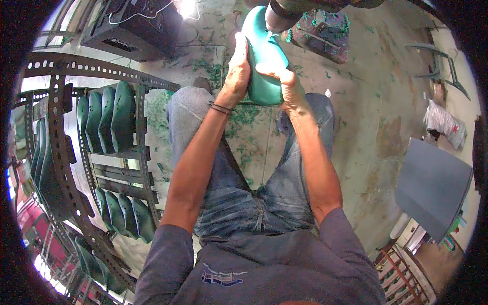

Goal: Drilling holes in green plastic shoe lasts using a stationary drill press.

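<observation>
A green shoe sole [265, 89] is held out in front of me, over the floor between and beyond my knees. My left hand [237, 71] presses along its left edge, thumb side up. On the opposite edge, my right hand [291, 89] grips it, with the thumb laid across its top face. The fingers beneath the sole are hidden. A dark drill-like spindle [278, 19] comes down from above onto the sole's far half, its thin tip at the surface. Bright light washes out part of the sole there.
A perforated metal rack [61, 109] on the left holds several green soles [123, 117]. A dark box [129, 35] with a white cable stands far left. Behind the spindle sits a block [325, 38] strewn with green shavings. More shavings litter the floor. A grey panel [432, 185] stands at right.
</observation>
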The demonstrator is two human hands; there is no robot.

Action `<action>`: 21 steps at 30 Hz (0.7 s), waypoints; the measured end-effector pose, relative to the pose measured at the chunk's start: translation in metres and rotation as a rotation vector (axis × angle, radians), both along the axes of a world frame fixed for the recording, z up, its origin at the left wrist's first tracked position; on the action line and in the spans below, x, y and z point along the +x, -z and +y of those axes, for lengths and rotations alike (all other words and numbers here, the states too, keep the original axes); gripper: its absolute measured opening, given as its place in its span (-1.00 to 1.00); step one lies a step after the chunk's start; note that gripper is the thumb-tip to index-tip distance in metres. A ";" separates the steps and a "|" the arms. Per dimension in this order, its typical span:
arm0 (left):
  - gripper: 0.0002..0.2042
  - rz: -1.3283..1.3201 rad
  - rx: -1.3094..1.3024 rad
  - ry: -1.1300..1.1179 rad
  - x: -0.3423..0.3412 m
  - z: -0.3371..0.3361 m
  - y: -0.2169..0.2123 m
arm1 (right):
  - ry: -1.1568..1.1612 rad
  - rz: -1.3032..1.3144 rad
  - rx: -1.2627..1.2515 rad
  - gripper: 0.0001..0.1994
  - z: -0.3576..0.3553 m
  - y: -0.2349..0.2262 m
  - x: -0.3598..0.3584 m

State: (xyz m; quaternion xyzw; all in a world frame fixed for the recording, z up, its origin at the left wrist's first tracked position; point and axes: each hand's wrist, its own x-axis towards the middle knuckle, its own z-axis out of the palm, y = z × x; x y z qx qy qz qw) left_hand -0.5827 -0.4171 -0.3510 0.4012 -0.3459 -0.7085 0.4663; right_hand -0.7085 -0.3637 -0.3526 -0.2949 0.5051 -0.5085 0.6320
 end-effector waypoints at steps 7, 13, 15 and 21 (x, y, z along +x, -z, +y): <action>-0.35 -0.223 -0.113 0.041 0.002 0.004 -0.015 | 0.028 -0.170 0.042 -0.62 0.001 0.001 -0.004; -0.54 -0.328 -0.516 -0.057 0.002 -0.005 0.017 | 0.062 -0.132 0.052 -0.63 0.000 -0.015 0.009; -0.55 -0.302 -0.488 -0.055 0.001 -0.002 0.018 | 0.069 -0.121 0.049 -0.63 0.000 -0.014 0.009; -0.46 -0.184 -0.383 0.001 0.002 -0.002 0.013 | 0.046 -0.099 0.015 -0.63 -0.001 -0.002 0.003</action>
